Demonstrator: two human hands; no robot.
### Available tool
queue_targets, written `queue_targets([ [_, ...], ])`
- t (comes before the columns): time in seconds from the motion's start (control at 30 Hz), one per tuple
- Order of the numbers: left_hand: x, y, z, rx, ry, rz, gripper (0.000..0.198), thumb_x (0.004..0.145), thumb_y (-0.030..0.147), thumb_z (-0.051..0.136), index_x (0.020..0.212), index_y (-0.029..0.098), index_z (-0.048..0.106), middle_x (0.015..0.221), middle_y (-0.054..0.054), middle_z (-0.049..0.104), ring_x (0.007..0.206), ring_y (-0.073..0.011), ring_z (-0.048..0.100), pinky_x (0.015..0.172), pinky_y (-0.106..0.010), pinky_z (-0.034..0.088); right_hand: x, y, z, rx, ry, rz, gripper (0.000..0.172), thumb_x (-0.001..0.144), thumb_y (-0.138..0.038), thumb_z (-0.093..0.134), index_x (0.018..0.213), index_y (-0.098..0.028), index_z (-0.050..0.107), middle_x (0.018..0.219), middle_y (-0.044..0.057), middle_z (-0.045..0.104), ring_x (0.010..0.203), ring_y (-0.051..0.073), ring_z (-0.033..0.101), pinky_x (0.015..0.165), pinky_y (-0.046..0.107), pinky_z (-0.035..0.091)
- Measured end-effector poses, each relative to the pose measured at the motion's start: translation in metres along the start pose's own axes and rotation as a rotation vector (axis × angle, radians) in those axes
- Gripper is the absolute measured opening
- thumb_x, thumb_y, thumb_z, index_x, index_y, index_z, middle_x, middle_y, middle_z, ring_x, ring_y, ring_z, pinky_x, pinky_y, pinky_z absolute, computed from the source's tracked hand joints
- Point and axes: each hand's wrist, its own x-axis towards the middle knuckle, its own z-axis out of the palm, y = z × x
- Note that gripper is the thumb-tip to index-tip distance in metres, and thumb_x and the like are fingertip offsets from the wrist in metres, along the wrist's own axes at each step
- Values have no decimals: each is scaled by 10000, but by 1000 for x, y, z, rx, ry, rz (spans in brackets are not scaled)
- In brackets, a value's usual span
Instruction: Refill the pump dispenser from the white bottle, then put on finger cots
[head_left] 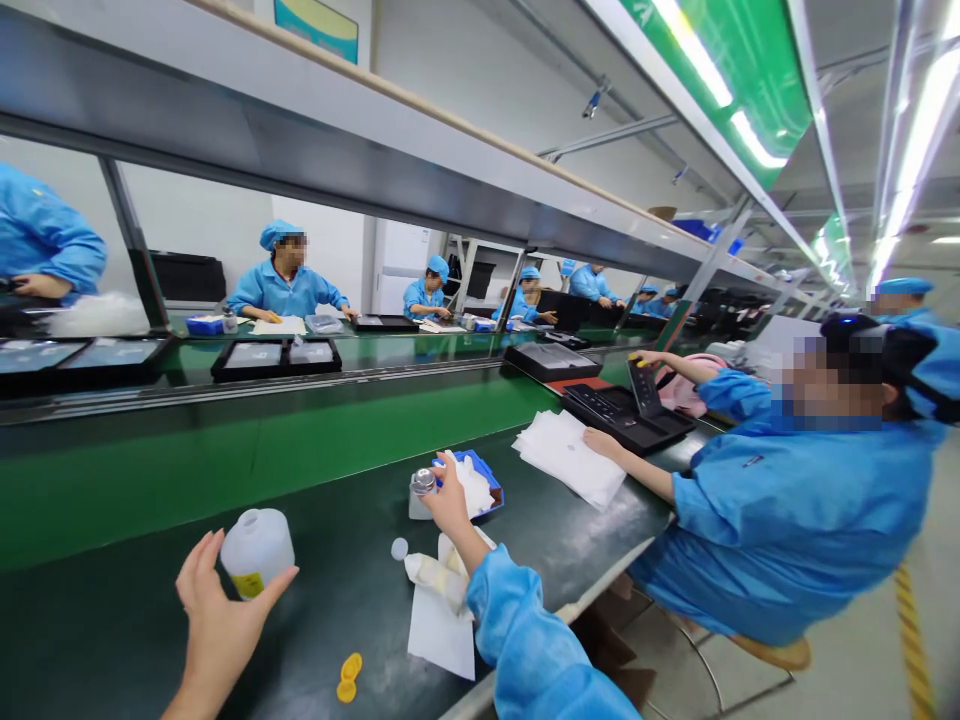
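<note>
My left hand (217, 615) curls around a translucent white plastic bottle (257, 550) with a yellow label, standing open-necked on the dark green table (135, 620). My right hand (448, 500), in a blue sleeve, grips a small clear dispenser bottle with a metal top (421, 492). A small white cap (400, 548) lies between the two bottles. White wipes (442, 600) lie under my right forearm. A yellow cap (349, 677) lies near the table's front edge.
A blue tray (487, 478) with white cloth sits behind the dispenser. A co-worker in blue (787, 500) sits to the right, one hand on a white sheet stack (570, 455), beside a black laptop (626, 410). A green conveyor (300, 440) carries black trays (274, 357); more workers sit beyond.
</note>
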Motion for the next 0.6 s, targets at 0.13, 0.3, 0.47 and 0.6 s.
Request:
queue_targets([
  [0.13, 15, -14, 8, -117, -237, -249, 1407, 347, 831, 691, 1520, 290, 134, 1568, -84, 251, 1451, -316, 339, 1269, -557, 312, -3, 2, -7, -144, -33, 42, 774, 675, -40, 601, 1384, -139, 305, 1177, 99, 623, 1074, 201, 624, 930, 307, 501],
  [0.3, 26, -28, 22, -258, -276, -336, 1336, 414, 590, 775, 1520, 313, 80, 1493, -86, 395, 1375, -290, 457, 1242, -533, 351, -39, -40, -12, -511, -30, 33, 795, 680, 118, 447, 1443, -62, 313, 1413, 222, 406, 1355, 288, 385, 1136, 413, 316],
  [0.47, 25, -16, 22, -179, -329, -254, 1156, 449, 557, 740, 1465, 291, 258, 1493, -48, 397, 1351, -270, 457, 1262, -506, 332, -77, -59, 28, -787, -367, 20, 479, 736, 126, 452, 1110, -96, 654, 1090, 193, 605, 1057, 336, 602, 927, 460, 484],
  [0.6, 10, 0, 7, -217, -426, -202, 1046, 466, 549, 723, 1389, 271, 318, 1454, -29, 418, 1330, -225, 457, 1260, -465, 341, -77, -61, 52, -861, -517, 50, 388, 752, 149, 425, 1025, 22, 669, 1025, 289, 607, 991, 393, 632, 851, 511, 503],
])
